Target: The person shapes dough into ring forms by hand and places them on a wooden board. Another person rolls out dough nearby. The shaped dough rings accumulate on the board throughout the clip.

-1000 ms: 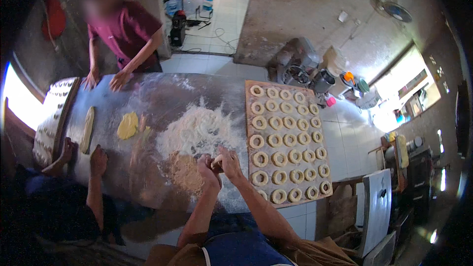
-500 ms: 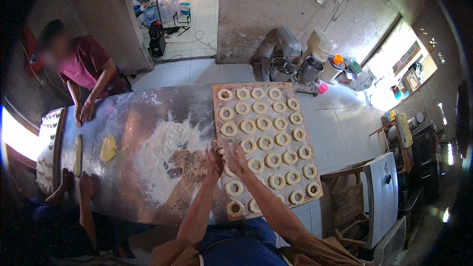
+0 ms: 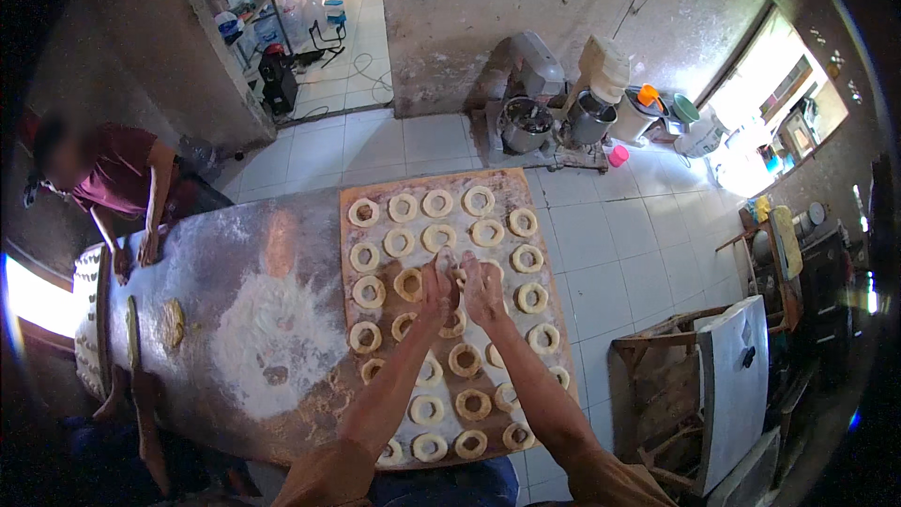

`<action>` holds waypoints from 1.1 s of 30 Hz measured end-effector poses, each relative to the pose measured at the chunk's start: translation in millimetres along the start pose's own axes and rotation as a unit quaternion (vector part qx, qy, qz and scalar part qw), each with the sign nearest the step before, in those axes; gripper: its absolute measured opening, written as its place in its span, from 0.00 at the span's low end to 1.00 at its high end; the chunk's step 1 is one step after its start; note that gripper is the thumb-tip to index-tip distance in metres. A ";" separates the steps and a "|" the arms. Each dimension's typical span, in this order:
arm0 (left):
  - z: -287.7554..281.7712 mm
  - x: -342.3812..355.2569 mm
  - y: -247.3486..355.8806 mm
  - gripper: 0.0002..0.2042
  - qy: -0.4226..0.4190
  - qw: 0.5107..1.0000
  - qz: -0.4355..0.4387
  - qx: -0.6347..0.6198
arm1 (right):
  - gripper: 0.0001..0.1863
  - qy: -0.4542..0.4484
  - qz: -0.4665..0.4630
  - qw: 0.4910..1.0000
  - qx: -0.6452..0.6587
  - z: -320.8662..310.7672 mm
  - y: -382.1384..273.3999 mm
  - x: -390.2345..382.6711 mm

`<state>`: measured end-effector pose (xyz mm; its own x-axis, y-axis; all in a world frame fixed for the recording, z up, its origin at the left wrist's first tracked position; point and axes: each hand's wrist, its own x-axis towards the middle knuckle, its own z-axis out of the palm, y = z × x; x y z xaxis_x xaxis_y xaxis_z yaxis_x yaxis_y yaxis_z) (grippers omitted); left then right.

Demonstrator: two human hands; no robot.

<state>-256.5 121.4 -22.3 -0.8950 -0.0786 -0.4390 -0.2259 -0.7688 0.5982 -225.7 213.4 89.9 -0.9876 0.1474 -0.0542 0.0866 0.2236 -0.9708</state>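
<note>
Both my hands are close together over a wooden board point(image 3: 353, 225) covered with rows of pale dough rings point(image 3: 439, 238). My left hand point(image 3: 437, 293) is seen edge-on, its fingers pointing away from me. My right hand point(image 3: 481, 291) faces it with bent fingers. Between their fingertips shows a bit of a dough ring point(image 3: 460, 277), gripped from both sides low over the board. Most of that ring is hidden by my fingers. Other rings lie around and under my wrists, partly covered by my forearms.
Left of the board, the metal table point(image 3: 221, 239) carries white flour point(image 3: 272, 338) and a flattened dough piece point(image 3: 174, 323). A co-worker point(image 3: 117, 169) leans at the far left; another person's arm point(image 3: 145, 413) reaches a dough strip point(image 3: 132, 333). Mixers point(image 3: 537, 66) stand by the back wall.
My hands have moved from the board's left edge by the flour to above the board's middle, and have come slightly apart. The view has shifted right. The far co-worker leans lower.
</note>
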 end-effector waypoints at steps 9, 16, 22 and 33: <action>88.6 19.2 -8.7 0.16 -0.064 0.993 -0.004 0.095 | 0.28 0.039 0.002 0.992 0.119 -43.4 44.4 64.6; 29.8 131.5 -87.4 0.13 -0.062 0.930 0.139 0.336 | 0.25 -0.029 -0.027 0.998 -0.047 -63.7 29.5 94.4; 124.7 106.8 -49.8 0.17 -0.139 0.771 0.448 0.430 | 0.24 0.017 0.037 0.974 0.222 -82.8 94.3 154.0; 172.5 156.6 -17.7 0.21 0.030 0.543 0.250 0.801 | 0.34 0.114 -0.090 0.920 -0.364 -125.7 129.2 204.3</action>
<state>-459.0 232.1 14.0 -0.9953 -0.0806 0.0538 -0.0482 0.8934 0.4467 -399.8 393.6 -17.3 -0.9488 0.2240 0.2228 0.0706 0.8377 -0.5416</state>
